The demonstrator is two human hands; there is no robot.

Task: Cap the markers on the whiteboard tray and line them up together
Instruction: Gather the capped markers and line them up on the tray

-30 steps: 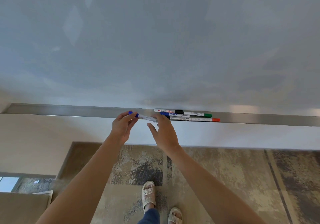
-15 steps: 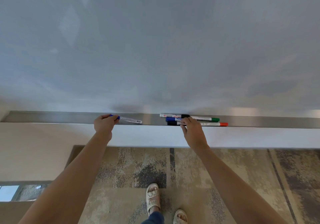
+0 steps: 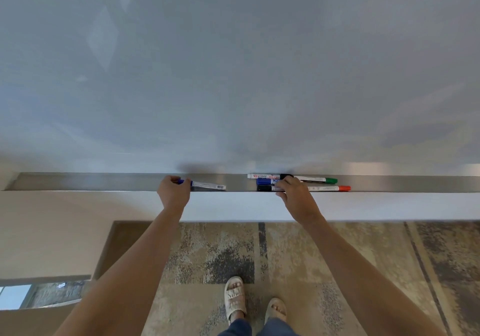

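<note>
A long steel tray (image 3: 104, 182) runs under the whiteboard (image 3: 233, 63). My left hand (image 3: 172, 193) pinches the blue-capped end of a white marker (image 3: 207, 185) that lies on the tray left of the others. To the right is a cluster of markers: one with a black cap (image 3: 262, 176), a blue one (image 3: 266, 181), a black-capped one (image 3: 265, 188), a green-capped one (image 3: 318, 179) and a red-capped one (image 3: 330, 188). My right hand (image 3: 293, 195) rests its fingers on the middle of this cluster.
Below the tray is a white wall band (image 3: 389, 206), then patterned carpet (image 3: 337, 257) with my sandalled feet (image 3: 235, 298). A beige wall panel (image 3: 52, 232) stands at lower left.
Both hands were together on the blue-capped marker. My left hand has since carried it left and laid it on the tray, and my right hand has moved right onto the marker cluster.
</note>
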